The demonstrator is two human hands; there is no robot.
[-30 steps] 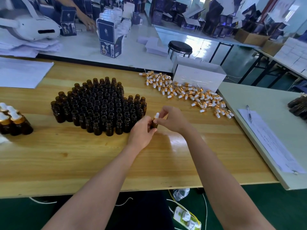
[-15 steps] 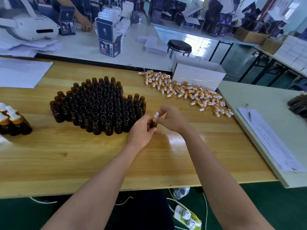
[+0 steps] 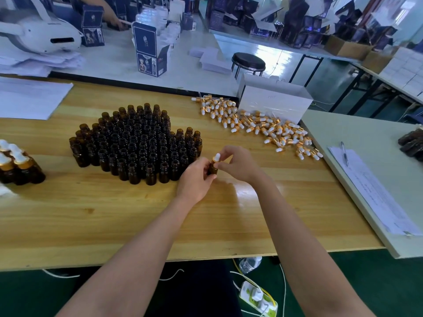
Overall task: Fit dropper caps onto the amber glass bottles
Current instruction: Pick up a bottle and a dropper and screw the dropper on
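Note:
My left hand (image 3: 195, 181) grips a small amber bottle (image 3: 212, 168) just above the wooden table (image 3: 114, 213). My right hand (image 3: 238, 164) pinches the dropper cap (image 3: 216, 158), white bulb and gold collar, sitting on that bottle's neck. To the left stands a dense cluster of uncapped amber bottles (image 3: 137, 143). A loose pile of dropper caps (image 3: 258, 124) lies at the back right. Several capped bottles (image 3: 16, 163) stand at the table's left edge.
A white box (image 3: 274, 99) stands behind the cap pile. White paper sheets (image 3: 29, 97) lie at the back left. A grey side table (image 3: 366, 143) on the right carries a paper form and a pen (image 3: 344, 153). Another person's hand (image 3: 114, 19) works at the far table.
Both hands stay at the same spot with the bottle and cap between them; only the fingers of my right hand have shifted slightly on the cap.

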